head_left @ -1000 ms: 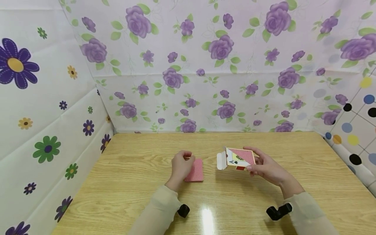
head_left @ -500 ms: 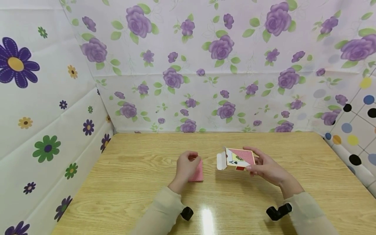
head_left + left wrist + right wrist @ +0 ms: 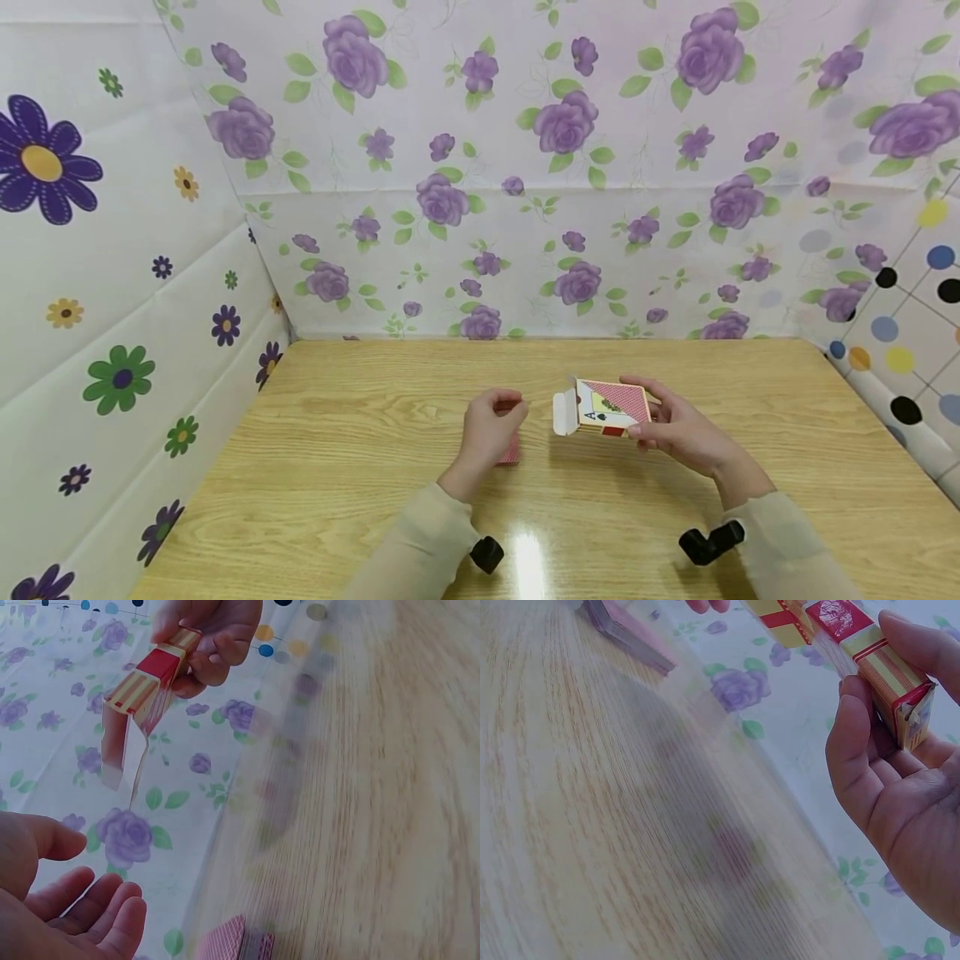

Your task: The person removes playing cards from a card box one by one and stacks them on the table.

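here the right hand [image 3: 692, 434] grips the open card box [image 3: 612, 405]

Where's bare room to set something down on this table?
The pale wooden tabletop is bare between the white daisy-print sheet and the left hand, and between the right hand and the white polka-dot sheet. Mid-table is crowded: left hand over the rectangular red-backed card stack, open red-and-yellow cardboard box held up in the right.
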Demonstrator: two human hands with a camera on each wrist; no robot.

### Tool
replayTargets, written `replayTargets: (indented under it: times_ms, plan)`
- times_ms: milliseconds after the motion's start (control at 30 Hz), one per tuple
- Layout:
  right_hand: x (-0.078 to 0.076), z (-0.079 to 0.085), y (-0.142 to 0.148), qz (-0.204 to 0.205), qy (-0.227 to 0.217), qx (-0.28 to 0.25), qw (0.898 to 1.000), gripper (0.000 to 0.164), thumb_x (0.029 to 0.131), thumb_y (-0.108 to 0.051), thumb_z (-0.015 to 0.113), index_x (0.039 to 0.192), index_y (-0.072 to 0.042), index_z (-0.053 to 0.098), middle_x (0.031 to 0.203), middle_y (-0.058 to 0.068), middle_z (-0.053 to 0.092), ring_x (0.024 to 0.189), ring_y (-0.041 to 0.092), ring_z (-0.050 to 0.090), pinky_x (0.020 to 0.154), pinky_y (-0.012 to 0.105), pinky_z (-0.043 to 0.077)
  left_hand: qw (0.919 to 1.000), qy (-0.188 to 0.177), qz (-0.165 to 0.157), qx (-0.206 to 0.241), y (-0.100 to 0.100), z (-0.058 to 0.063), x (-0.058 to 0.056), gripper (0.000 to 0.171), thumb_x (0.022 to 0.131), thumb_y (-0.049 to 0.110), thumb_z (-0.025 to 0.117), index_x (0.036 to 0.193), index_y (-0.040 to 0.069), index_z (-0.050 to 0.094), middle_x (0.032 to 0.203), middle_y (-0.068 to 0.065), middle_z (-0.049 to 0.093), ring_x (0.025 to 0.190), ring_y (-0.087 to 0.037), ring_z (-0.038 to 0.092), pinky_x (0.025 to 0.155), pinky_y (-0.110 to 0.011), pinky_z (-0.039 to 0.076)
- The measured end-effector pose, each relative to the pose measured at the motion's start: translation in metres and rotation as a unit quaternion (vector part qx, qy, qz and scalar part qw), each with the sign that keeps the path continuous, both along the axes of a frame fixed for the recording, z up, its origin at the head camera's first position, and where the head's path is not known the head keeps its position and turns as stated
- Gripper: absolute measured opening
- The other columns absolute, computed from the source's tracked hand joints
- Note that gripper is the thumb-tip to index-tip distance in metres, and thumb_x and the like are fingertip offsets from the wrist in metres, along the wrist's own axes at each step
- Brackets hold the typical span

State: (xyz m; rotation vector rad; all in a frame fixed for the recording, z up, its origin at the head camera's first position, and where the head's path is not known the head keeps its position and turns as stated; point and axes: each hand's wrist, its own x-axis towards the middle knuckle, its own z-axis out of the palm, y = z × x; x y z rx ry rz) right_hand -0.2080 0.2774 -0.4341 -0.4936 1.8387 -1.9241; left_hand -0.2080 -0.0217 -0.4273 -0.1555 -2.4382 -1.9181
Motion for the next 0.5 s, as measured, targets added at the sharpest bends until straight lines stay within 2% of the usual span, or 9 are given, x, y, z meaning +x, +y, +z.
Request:
replayTargets:
  times_ms: [300,500]
  plan:
    - [0.001,0.001,0.000,0.000,-0.002,-0.004,1.000,0.074,0.090,0.000,0.058,0.150,-0.019,0.018,0.122,0.008,0.056,0.089,0.013,0.059,0.069,0.029,0.053,0.9988,-0.014,-0.026,0.040,0.008,0.004,0.004,0.024,0.090,0.017,0.063,0.108,0.001,0.065,0.104,-0.012,0.066,0.090,-0.015,0.062,0.076,-0.025,0.054]
    - [0.001,0.000,0.000,0.008,0.000,-0.011,1.000,0.074,0.091,0.002,0.056,0.150,-0.018,0.016,0.123,0.009,0.055,0.086,0.013,0.057,0.068,0.029,0.053,0.9963,-0.029,-0.042,0.069,0.013,0.009,0.006,0.024,0.090,0.015,0.063,0.108,-0.001,0.064,0.103,-0.012,0.066,0.079,-0.011,0.060,0.071,-0.024,0.053]
